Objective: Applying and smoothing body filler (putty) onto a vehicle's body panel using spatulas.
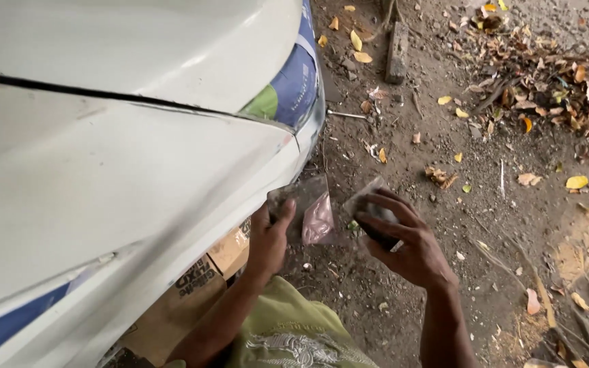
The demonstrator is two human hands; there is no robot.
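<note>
Dirt ground [444, 225], dry leaves [547, 82]

Two bare hands held low in front of a crouching person, seen from above.

The left hand [268, 238] reaches forward from a bare forearm, fingers curled and thumb raised, pinching something flat at its top edge. The right hand [403, 238] sits just beside it, back of the hand up (wrist bent inward), fingers spread and curved down in a grasp. Both forearms rise from the bottom of the frame, angled toward each other.
</note>
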